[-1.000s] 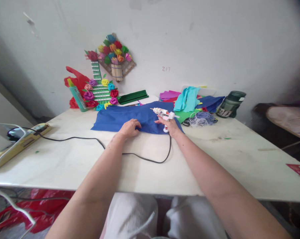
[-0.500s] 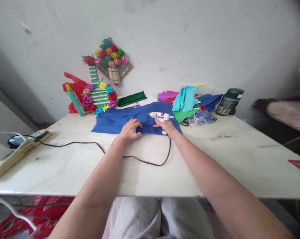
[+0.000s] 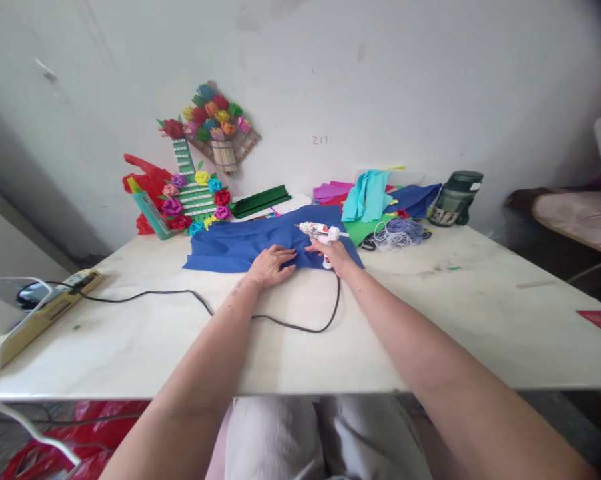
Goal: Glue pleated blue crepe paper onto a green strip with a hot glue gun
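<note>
Head view: right hand clenched round the glue gun handle, nozzle pointing left over the blue paper sheet, which lies far-middle on the table. Left hand flat on the sheet's near edge, gripping nothing.

Risks: nozzle close to the left fingers, so a possible burn; the looped black cord could snag. Green jar is lidded, contents can't tell. Stick vase holds paper flowers.
</note>
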Demonstrator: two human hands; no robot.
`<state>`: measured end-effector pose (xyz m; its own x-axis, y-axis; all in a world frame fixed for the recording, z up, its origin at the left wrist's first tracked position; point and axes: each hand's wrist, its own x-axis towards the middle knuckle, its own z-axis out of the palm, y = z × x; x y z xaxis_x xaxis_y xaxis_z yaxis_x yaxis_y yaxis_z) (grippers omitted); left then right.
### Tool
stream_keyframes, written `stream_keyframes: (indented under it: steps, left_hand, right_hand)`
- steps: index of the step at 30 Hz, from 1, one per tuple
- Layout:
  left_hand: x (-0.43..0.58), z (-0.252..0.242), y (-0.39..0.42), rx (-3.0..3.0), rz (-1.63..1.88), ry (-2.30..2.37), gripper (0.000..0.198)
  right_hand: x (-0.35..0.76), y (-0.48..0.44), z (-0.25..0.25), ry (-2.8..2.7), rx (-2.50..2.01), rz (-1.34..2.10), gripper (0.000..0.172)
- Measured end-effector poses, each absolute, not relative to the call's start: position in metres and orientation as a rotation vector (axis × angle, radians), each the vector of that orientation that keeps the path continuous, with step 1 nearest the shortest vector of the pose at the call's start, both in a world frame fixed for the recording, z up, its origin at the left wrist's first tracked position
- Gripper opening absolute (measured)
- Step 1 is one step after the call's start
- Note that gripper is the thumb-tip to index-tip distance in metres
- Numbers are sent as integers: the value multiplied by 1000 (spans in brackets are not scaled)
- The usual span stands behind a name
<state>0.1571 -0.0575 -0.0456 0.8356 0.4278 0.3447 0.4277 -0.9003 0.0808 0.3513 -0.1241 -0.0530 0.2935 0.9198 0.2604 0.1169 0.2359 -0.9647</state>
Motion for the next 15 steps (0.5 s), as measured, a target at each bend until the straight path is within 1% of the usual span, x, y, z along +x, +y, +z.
stream_keyframes:
  steps: [4, 10, 15]
  left_hand:
    - [156, -43, -60, 3017, 548, 751, 44]
    - [160, -41, -65, 3081, 602, 800, 43]
    - [161, -47, -61, 3058, 589, 800, 46]
  right_hand:
    - [350, -127, -50, -1164, -1210, 724, 35]
    - [349, -126, -46, -1172, -1269, 744, 40]
    - [346, -128, -44, -1150, -1291, 750, 41]
